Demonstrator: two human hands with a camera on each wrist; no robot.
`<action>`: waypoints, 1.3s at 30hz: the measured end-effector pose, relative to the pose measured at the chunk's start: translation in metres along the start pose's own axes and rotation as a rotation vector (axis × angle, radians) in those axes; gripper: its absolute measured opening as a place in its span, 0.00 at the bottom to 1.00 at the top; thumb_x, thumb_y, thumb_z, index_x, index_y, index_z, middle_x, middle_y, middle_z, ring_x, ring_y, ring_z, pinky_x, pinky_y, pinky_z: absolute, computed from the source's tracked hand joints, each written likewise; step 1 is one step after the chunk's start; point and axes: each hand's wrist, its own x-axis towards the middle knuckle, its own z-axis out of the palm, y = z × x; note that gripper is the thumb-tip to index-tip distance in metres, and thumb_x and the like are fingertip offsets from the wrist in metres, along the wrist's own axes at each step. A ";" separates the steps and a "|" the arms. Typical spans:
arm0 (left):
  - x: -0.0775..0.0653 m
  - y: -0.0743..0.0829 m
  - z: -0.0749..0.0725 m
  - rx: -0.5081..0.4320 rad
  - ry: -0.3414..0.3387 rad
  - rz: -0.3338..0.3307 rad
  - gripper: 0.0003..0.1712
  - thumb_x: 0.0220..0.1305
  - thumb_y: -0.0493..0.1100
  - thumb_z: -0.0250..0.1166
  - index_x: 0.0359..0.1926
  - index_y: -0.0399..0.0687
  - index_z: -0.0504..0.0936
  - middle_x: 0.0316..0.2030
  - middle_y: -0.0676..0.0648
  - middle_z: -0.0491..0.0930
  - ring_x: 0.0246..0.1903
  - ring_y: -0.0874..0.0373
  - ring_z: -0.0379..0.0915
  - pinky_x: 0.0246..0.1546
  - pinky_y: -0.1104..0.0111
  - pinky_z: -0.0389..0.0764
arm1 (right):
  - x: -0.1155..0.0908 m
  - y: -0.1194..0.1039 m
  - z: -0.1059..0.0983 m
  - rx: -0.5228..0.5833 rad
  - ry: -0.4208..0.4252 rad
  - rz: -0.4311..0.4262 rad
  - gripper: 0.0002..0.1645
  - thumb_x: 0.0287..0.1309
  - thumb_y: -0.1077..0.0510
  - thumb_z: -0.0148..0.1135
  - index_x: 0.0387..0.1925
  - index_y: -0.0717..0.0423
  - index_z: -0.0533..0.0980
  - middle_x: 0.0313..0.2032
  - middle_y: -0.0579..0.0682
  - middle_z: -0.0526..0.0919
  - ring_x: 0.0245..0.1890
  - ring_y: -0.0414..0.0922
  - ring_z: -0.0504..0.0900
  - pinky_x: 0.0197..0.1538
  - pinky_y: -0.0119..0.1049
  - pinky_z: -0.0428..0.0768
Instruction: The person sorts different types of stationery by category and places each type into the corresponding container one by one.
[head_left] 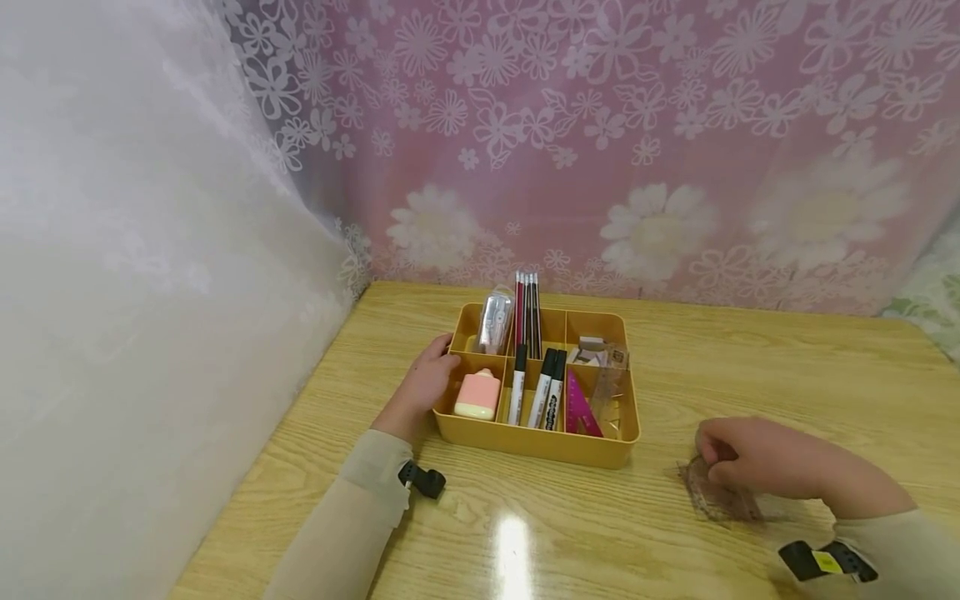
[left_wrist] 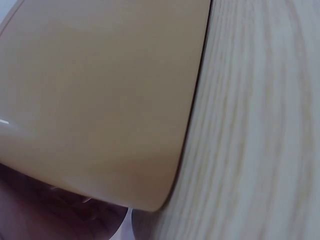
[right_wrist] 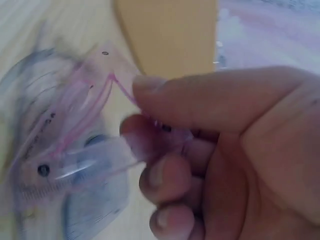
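Observation:
My left hand (head_left: 429, 379) grips the left side of a yellow divided organizer tray (head_left: 525, 442), thumb at the rim. In the left wrist view, the fingers (left_wrist: 75, 212) lie against the tray's outer wall (left_wrist: 110, 100). Right of the tray, my right hand (head_left: 772, 458) pinches a clear set square (right_wrist: 95, 165) with pinkish inner edges between thumb and fingers. Behind it in the right wrist view shows a blurred clear piece with curved markings, like a protractor (right_wrist: 95, 205).
Tray compartments hold a pink bottle (head_left: 477, 394), black-capped markers (head_left: 545, 387), pencils (head_left: 528, 312), a packaged silver item (head_left: 495, 321), a magenta set square (head_left: 580, 408), a clear ruler (head_left: 609, 375) and white erasers (head_left: 590, 350). A flowered curtain (head_left: 525, 167) hangs behind the wooden table (head_left: 712, 350).

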 end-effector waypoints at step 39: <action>-0.001 0.001 0.001 -0.006 0.018 -0.022 0.31 0.79 0.44 0.45 0.78 0.47 0.57 0.74 0.42 0.61 0.71 0.44 0.58 0.71 0.46 0.57 | 0.055 -0.084 -0.022 -0.055 0.451 -0.118 0.09 0.73 0.59 0.56 0.51 0.54 0.76 0.39 0.48 0.82 0.31 0.46 0.78 0.33 0.38 0.79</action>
